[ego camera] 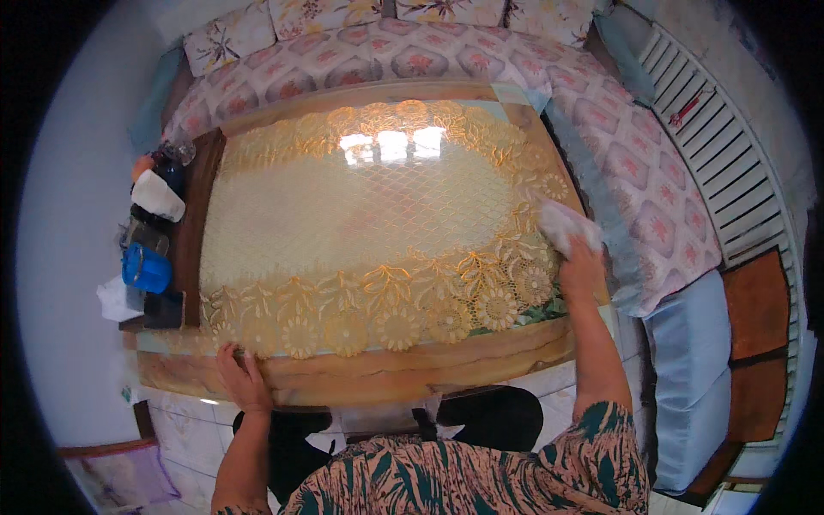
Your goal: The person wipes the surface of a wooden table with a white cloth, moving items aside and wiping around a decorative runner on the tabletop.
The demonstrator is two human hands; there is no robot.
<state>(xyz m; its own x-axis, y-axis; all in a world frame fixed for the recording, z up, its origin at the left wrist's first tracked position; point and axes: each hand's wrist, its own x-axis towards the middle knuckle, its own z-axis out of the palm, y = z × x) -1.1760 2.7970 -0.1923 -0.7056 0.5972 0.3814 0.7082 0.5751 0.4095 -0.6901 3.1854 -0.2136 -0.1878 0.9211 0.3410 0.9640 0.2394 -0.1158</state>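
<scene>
A white cloth (566, 225) lies under my right hand (582, 270) at the right edge of the table, and the fingers hold it, partly hidden by it. My left hand (244, 380) rests at the near left edge with its fingers apart and holds nothing. Between the hands spreads a gold lace tablecloth (399, 325) with flowers and leaves, its shiny surface reflecting bright window light. A marbled brown border (360, 380) runs along the table's near side.
A dark wooden shelf (203, 225) at the left bears a blue plastic cup (147, 267), a white tissue pack (119, 299) and a white roll-like item (158, 196). A patterned sofa (418, 58) wraps around the far and right sides. Black stools (492, 418) stand below the near edge.
</scene>
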